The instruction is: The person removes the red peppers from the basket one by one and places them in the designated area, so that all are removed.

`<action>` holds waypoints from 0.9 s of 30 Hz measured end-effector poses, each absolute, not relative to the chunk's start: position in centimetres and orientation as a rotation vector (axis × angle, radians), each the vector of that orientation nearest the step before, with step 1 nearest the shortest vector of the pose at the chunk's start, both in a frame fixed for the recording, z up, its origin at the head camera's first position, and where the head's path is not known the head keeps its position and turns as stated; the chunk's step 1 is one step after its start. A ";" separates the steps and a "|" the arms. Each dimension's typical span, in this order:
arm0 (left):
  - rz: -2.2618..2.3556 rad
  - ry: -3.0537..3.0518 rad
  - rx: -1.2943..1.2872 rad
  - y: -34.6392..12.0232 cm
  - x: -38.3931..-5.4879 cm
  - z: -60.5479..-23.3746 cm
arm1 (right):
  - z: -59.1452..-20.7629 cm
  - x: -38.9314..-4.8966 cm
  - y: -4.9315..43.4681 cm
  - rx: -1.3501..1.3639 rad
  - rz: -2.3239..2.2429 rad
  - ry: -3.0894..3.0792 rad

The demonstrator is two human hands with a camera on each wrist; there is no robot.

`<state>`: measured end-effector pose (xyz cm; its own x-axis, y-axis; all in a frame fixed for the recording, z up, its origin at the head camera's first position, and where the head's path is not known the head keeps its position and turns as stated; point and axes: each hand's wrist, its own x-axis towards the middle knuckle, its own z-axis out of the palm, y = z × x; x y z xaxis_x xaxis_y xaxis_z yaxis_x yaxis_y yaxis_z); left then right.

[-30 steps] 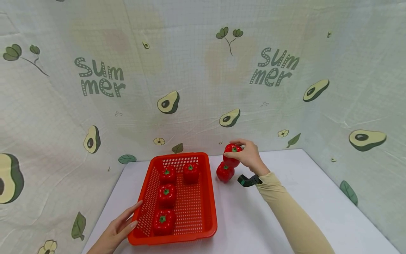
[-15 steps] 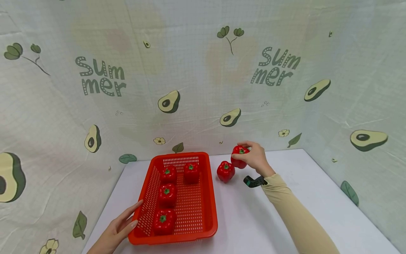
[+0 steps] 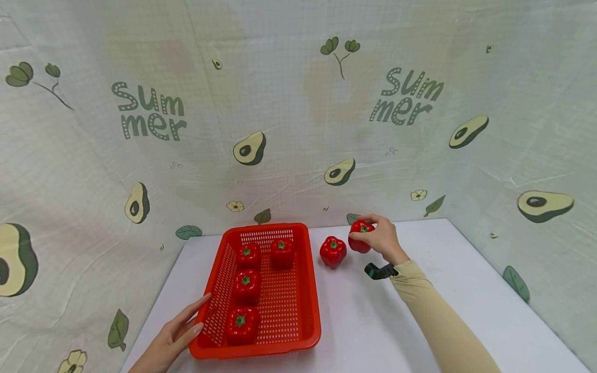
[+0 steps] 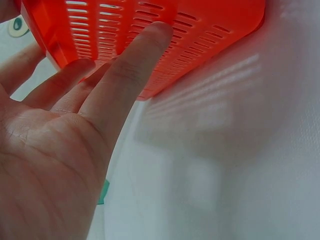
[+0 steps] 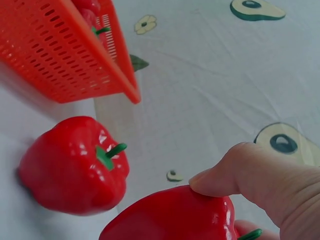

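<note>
Head: white table [image 3: 452,264], pale cloth [image 3: 289,93] hung behind and at both sides, printed with avocados [image 3: 249,148] and "summer" lettering [image 3: 150,112]. Red basket [image 3: 308,300] on the table's left part, four peppers [image 3: 247,286] inside: three down the left, one at back right. Vs 1.0 s ago: held pepper [image 3: 358,239] is further right and a bit lower. It overlapped the loose pepper [image 3: 333,254] in view then; now there's a gap. Basket, its contents and left hand [image 3: 174,334] look unchanged. Right hand [image 3: 382,238] pinches the held pepper between thumb and fingers, right of the loose one, near the table's back edge; can't tell if it touches the table. Its stem end faces up, toward the camera. Body is blocky, long axis roughly upright.

Left wrist: white surface [image 4: 250,165] with slotted shadows. Left hand is spread, fingers nearly straight, touching the basket's slotted side, not clenched on anything.

Right wrist: cloth behind, basket upper left. Thumb lies on the held pepper's side; other fingers mostly hidden. Held pepper is cut by the bottom edge, stem toward lower right, long axis running across the view. Loose pepper's stem points right, slightly up.
</note>
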<state>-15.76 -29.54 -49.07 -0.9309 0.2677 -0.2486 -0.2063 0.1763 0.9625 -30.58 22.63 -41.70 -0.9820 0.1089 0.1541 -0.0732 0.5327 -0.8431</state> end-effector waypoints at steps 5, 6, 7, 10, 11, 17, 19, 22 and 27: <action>1.813 2.116 0.073 -29.5 -15.8 -49.0 | -42.6 -30.6 23.2 -0.072 1.432 -2.598; 1.815 2.118 0.076 -29.5 -15.7 -49.0 | -42.8 -30.6 23.3 -0.069 1.432 -2.601; 1.810 2.125 0.076 -29.5 -15.7 -49.0 | -43.0 -30.6 23.4 -0.066 1.434 -2.604; 1.811 2.130 0.064 -29.4 -15.7 -49.1 | -43.4 -30.5 23.5 -0.053 1.442 -2.617; 1.804 2.134 0.053 -29.4 -15.7 -49.1 | -43.5 -30.5 23.5 -0.050 1.444 -2.621; 1.788 2.147 0.005 -29.3 -15.8 -49.2 | -44.1 -30.4 23.6 -0.035 1.438 -2.641; 1.790 2.146 0.005 -29.3 -15.8 -49.2 | -44.3 -30.5 23.6 -0.035 1.441 -2.642; 1.792 2.138 0.007 -29.3 -15.8 -49.2 | -44.8 -30.6 23.7 -0.046 1.449 -2.651; 1.802 2.121 0.032 -29.5 -15.7 -49.3 | -45.6 -30.7 23.8 -0.062 1.453 -2.666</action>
